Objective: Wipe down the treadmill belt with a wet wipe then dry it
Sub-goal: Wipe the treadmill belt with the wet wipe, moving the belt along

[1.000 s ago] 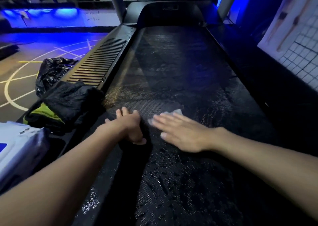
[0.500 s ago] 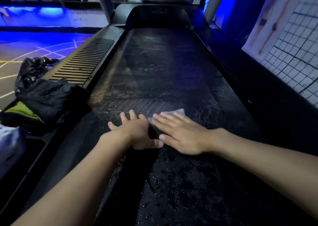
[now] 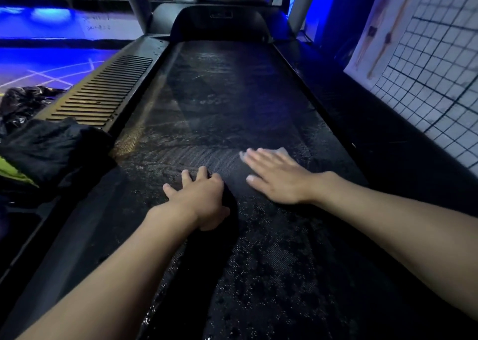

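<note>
The black treadmill belt point(image 3: 227, 101) runs away from me, wet and streaked across its middle. My right hand point(image 3: 276, 176) lies flat with straight fingers on a white wet wipe point(image 3: 280, 150), pressing it onto the belt right of centre; only the wipe's far corner shows past my fingertips. My left hand point(image 3: 201, 200) rests on the belt left of centre, fingers spread and slightly bent, holding nothing.
A ribbed side rail point(image 3: 103, 96) borders the belt on the left. A dark cloth over something yellow-green point(image 3: 49, 148) lies on that rail near me, with a black plastic bag point(image 3: 23, 101) behind. A gridded wall poster point(image 3: 426, 63) stands to the right.
My right hand has slid the wipe to the right across the belt, away from my left hand. The left hand stays planted about where it was. The view has shifted rightward.
</note>
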Available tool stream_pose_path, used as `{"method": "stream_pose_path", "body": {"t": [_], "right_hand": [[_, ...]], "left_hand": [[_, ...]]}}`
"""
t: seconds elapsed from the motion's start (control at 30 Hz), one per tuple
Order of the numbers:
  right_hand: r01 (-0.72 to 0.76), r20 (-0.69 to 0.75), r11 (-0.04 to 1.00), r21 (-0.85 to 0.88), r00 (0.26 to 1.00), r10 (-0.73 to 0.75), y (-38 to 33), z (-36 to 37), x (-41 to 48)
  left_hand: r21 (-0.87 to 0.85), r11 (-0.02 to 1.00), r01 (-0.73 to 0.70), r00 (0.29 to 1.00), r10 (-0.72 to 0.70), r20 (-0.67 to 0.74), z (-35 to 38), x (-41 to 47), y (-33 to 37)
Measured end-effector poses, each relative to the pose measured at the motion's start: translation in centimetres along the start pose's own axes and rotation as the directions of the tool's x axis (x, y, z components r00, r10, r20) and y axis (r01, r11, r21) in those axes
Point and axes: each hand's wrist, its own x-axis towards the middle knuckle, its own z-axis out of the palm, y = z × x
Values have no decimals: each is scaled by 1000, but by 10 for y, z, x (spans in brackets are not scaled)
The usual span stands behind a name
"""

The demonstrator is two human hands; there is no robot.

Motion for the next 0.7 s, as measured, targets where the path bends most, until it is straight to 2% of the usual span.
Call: {"method": "stream_pose_path", "body": {"t": [0.1,0.13,0.23,0.27,0.37,0.4,0.43,0.5,0.53,0.63,0.67,0.7], "right_hand": [[198,20,980,12,980,-198,-15,12,-23],[193,17,981,23,981,-193,-7,8,-24],[-78,20,997,16,997,78,24,-2,-14],[-83,24,996,13,996,83,22,-1,-16],[123,24,992,25,992,-123,6,13,-40],[132,21,990,41,991,-133,12,11,-43],[72,31,997,34,997,-73,27,7,-39],[-150,28,988,27,988,149,50,1,-32],[-186,29,982,24,982,185,51,2,-32],[14,40,1000,20,999,-14,31,16,-53],[48,39,998,50,998,-50,31,16,-58],[19,47,998,64,999,-22,39,12,-58]], "left_hand": [[0,999,-33,999,33,8,0,-1,3],[7,998,-60,998,59,11,0,-1,4],[77,988,-131,991,131,-1,1,-1,8],[81,988,-135,991,135,4,0,-1,8],[42,990,-137,989,134,55,-4,-3,11],[17,991,-134,989,132,65,-5,-4,13],[-12,992,-123,990,123,66,-4,-6,16],[-31,995,-99,993,101,64,-1,-8,23],[-31,996,-88,994,90,67,1,-9,26],[-55,996,-70,994,74,75,3,-9,34],[-52,995,-81,993,85,77,2,-8,36],[-41,994,-102,991,105,77,1,-8,38]]}}
